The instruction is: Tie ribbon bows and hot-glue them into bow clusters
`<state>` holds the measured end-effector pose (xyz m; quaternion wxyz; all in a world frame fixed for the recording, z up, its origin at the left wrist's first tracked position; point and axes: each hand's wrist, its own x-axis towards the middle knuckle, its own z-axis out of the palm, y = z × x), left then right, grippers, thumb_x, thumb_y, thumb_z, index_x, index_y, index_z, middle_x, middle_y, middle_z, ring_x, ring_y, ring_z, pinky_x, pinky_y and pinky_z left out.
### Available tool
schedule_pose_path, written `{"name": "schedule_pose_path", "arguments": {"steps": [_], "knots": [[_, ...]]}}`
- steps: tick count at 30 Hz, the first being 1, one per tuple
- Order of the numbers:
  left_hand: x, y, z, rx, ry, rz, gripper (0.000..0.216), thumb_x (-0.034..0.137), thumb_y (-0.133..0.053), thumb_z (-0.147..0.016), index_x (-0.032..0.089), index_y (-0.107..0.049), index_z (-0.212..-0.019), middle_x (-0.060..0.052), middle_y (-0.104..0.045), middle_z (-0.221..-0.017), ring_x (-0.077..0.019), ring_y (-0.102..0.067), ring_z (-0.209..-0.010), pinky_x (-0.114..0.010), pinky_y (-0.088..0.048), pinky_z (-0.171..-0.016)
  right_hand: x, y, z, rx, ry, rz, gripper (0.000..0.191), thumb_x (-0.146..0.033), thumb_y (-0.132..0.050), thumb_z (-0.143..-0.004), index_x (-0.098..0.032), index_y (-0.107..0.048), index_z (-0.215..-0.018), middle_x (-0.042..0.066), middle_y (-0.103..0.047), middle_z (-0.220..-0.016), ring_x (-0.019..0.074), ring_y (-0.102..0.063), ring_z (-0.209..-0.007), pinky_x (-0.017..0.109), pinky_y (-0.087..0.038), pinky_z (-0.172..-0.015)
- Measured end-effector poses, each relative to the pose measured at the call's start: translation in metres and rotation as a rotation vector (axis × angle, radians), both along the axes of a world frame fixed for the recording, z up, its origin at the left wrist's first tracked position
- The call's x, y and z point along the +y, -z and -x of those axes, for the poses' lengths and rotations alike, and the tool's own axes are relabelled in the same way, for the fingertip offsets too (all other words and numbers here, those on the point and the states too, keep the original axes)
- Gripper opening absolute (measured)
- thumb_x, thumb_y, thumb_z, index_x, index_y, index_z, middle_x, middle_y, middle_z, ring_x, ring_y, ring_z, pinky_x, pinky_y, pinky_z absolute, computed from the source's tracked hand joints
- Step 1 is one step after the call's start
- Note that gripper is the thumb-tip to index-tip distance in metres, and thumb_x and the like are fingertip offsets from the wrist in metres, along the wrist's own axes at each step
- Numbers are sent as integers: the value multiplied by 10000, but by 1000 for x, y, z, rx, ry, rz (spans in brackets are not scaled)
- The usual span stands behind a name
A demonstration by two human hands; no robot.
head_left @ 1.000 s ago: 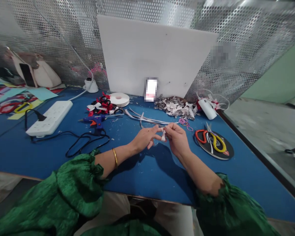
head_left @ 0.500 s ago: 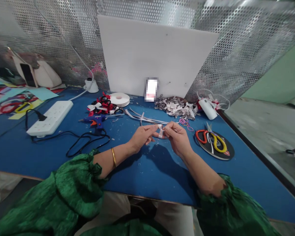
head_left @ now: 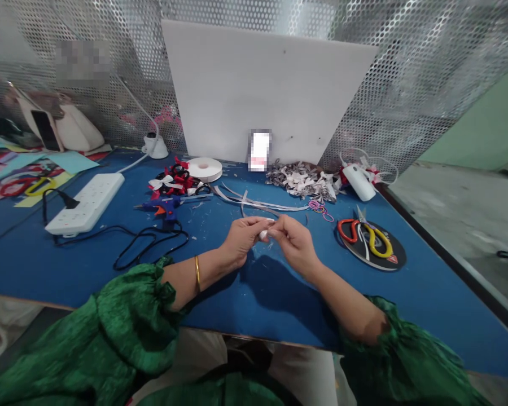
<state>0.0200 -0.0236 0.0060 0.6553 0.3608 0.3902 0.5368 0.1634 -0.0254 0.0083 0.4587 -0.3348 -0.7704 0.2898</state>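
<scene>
My left hand (head_left: 242, 239) and my right hand (head_left: 294, 241) meet over the middle of the blue table (head_left: 279, 293). Both pinch a small white ribbon piece (head_left: 264, 233) between their fingertips, fingers closed on it. Long strips of white ribbon (head_left: 254, 204) lie on the table just beyond my hands. A white ribbon roll (head_left: 205, 169) sits further back.
A blue glue gun (head_left: 166, 208) with black cord lies left of my hands, by a white power strip (head_left: 87, 203). Scissors with red and yellow handles (head_left: 366, 235) rest on a dark disc at right. A pile of finished bows (head_left: 302, 183) and pink elastic bands (head_left: 320, 208) lie behind, before a white board (head_left: 271, 93).
My hands have drawn closer together and slightly toward me. The ribbon piece, earlier held up between spread fingers, is now tucked tight between both pinches.
</scene>
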Motion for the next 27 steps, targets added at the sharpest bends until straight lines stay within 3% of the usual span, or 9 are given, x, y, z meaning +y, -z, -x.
{"name": "schedule_pose_path", "arguments": {"steps": [7,10,13,15,19,23,27], "knots": [[-2,-1,-1,25,-99,-89,220,317,-783,-627,112,-722,-678,-2,-612,-567,-66,-474,-504,-203,-361,-509,-9,2,12,79,64,35,234,-332,-596,-877,-225,-571,-670,12,-560,-690,156,-486,-669,304,-382,-674],[-3,0,-2,82,-137,-140,213,321,-757,-677,115,-739,-729,-5,-627,-576,-81,-516,-527,-213,-405,-549,-8,-1,16,372,146,343,316,-402,-631,-846,-223,-478,-634,-34,-435,-562,119,-358,-524,272,-319,-532],[-2,-1,-3,65,-139,-130,270,362,-769,-679,117,-750,-788,-21,-658,-616,-86,-539,-550,-214,-424,-564,-7,-3,17,636,34,688,398,-454,-680,-788,-226,-399,-623,-72,-333,-504,87,-212,-455,246,-229,-449],[-2,-1,-2,30,-99,-107,312,391,-782,-671,119,-753,-822,-20,-652,-604,-76,-523,-540,-200,-410,-542,-5,-5,15,698,-24,760,410,-447,-712,-760,-222,-396,-627,-73,-353,-510,74,-182,-452,239,-219,-441],[0,-2,3,-33,27,-45,309,383,-789,-683,130,-747,-854,4,-627,-589,-27,-424,-453,-175,-397,-513,-2,-6,12,716,-45,744,395,-420,-735,-748,-214,-417,-635,-84,-328,-512,64,-198,-443,236,-232,-447],[1,0,7,-141,150,60,257,350,-776,-715,143,-729,-861,39,-603,-608,15,-313,-385,-191,-471,-596,1,-4,11,723,-14,660,366,-411,-739,-748,-203,-460,-638,-74,-377,-530,65,-263,-461,237,-246,-472],[2,2,8,-214,202,146,259,367,-769,-723,136,-711,-826,45,-580,-614,15,-310,-385,-226,-505,-656,3,-3,10,628,49,548,363,-444,-704,-782,-203,-473,-639,-69,-371,-539,77,-299,-486,240,-253,-486]]}}
